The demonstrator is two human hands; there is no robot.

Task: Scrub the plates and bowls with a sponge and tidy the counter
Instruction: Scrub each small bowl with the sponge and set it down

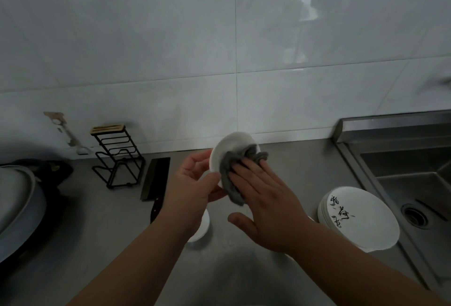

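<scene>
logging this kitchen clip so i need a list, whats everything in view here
small plate: one, white, held above the counter
dishcloth: one, grey, against the small plate's face
plate stack: one, white with black calligraphy, beside the sink
bowl: one, white, on the counter under the left forearm
cleaver: one, dark, flat on the counter right of the rack
rack: one, black wire with wooden top, by the wall
lidded pot: one, grey, far left
sink: one, steel, right
counter: one, grey
left hand: grips the small plate
right hand: straight fingers press the dishcloth
</scene>
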